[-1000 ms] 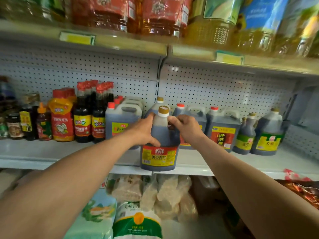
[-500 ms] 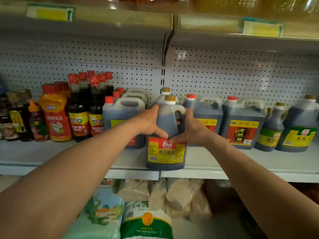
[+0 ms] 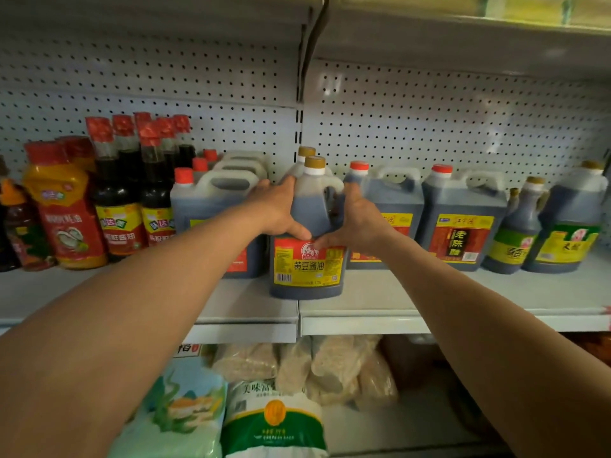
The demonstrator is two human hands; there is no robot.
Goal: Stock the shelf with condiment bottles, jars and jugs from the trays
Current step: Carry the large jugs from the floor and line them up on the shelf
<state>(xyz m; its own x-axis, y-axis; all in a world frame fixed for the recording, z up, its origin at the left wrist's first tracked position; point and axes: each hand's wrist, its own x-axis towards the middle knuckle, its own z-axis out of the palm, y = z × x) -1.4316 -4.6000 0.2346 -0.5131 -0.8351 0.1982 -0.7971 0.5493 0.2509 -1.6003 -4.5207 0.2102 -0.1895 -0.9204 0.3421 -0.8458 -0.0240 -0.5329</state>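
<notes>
Shelf [image 3: 380, 297]: pegboard-backed, stocked along its far half with dark condiment containers. At left, red-capped bottles [image 3: 115, 193] and a squeeze bottle [image 3: 64, 209]; left of centre, red-capped jugs [image 3: 211, 213]; at right, more jugs [image 3: 463, 223] with red and gold caps.

Soy jug [image 3: 309, 233]: gold cap, yellow-and-red label. It stands upright on the shelf near the front edge, over the seam between two shelf sections, long axis vertical. A matching gold-capped jug [image 3: 302, 157] stands directly behind it.

Left hand [image 3: 276, 209]: fingers wrapped round the soy jug's left shoulder, thumb on its front.

Right hand [image 3: 358, 221]: clasps the right side below the handle, thumb on the front face.

Judgement: the soy jug lies straight ahead, between both hands and equally near to each. The coming move is likely a push toward the far row, kept upright.
</notes>
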